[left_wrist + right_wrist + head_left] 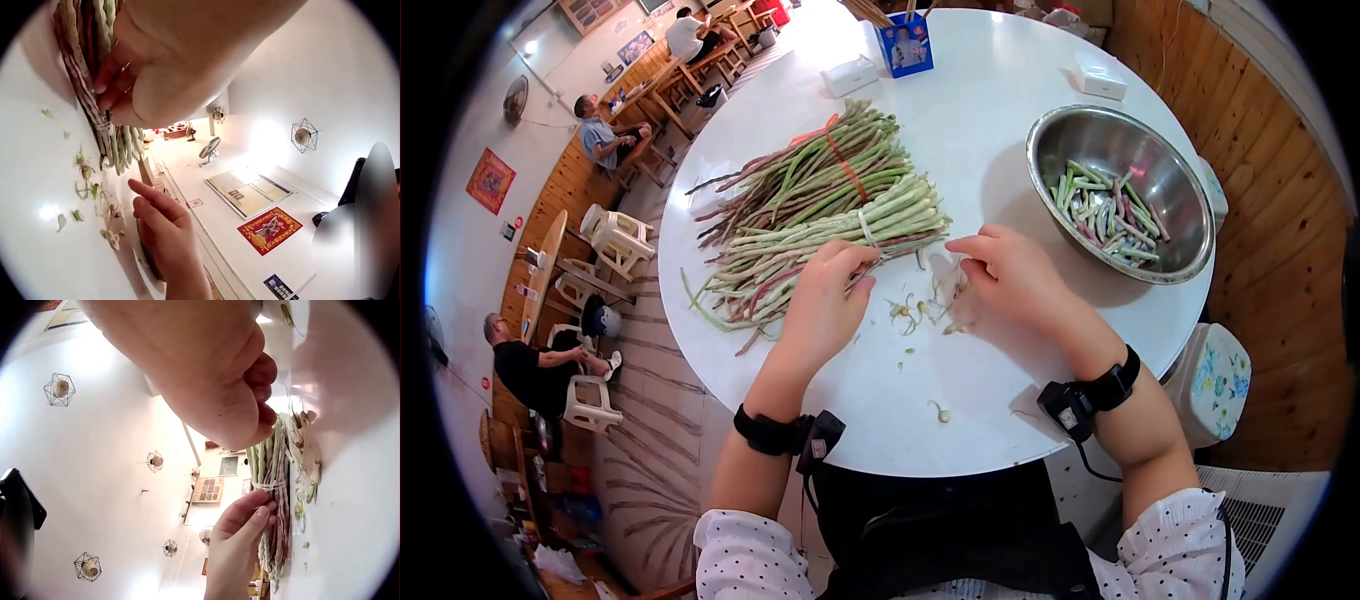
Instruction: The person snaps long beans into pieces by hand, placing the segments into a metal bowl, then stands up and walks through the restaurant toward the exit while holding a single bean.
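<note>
A bundle of long beans with a white tie [890,215] lies on the round table, beside another bundle with a red tie [800,180]. My left hand [825,300] is at the near side of the white-tied bundle, fingers and thumb curled on beans by the tie; the left wrist view shows its fingertips against purplish beans [78,78]. Just off the bundle's right end is my right hand [1025,275], index finger stretched toward the bean tips, nothing visible in it. Trimmed bean ends [910,315] lie between the hands.
A steel bowl [1190,225] with short bean pieces [1115,215] stands at the right. At the table's far side are a blue holder with sticks [905,48] and two white packs [850,75]. People sit at other tables on the left.
</note>
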### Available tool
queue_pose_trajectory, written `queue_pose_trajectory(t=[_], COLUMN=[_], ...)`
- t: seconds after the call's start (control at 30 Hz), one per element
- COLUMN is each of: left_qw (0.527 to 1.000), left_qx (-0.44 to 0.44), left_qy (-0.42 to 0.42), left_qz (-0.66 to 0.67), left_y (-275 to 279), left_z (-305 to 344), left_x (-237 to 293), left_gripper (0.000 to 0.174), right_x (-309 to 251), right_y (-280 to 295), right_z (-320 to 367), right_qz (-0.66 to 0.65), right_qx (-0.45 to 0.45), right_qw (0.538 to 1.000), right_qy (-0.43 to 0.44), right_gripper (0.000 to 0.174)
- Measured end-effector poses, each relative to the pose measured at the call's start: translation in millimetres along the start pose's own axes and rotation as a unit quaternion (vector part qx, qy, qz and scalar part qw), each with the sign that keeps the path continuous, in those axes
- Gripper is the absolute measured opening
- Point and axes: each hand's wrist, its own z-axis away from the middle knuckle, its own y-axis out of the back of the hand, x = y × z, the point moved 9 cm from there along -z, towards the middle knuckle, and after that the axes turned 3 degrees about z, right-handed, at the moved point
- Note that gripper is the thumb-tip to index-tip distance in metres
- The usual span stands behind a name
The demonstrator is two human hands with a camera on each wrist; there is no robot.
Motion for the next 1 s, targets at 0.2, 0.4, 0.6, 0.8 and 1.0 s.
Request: queue_pose_trajectory(t=[0.2,0.4,0.6,0.8,1.0], left_qw=[0.99,0.976,0.964,0.97,0.971], left_qx=[0.098,0.136,0.2,0.183,0.182], left_qy=[-0.02,-0.047,-0.057,-0.059,-0.034], left_qz=[-0.098,-0.164,-0.168,-0.145,-0.149], left_y=[25,42,42,23,38], left_z=[-11,-25,-14,-23,-17], left_x=[10,4,-14,1,-16], left_gripper=[0.019,0.015,0.009,0.009,0.015], right_x=[-3,-12,-17,-6,-14], right_y=[-4,-7,-13,-7,-12], right_z=[-2,0,0,12,1], right_qz=[0.047,0.021,-0.001,0.018,0.042], right_qx=[-0.023,-0.036,-0.03,-0.017,-0.045], right_qw=[0.998,0.998,0.998,0.997,0.995], right_qy=[0.031,0.043,0.063,0.073,0.081], right_gripper=[0.015,0.014,0.014,0.015,0.016])
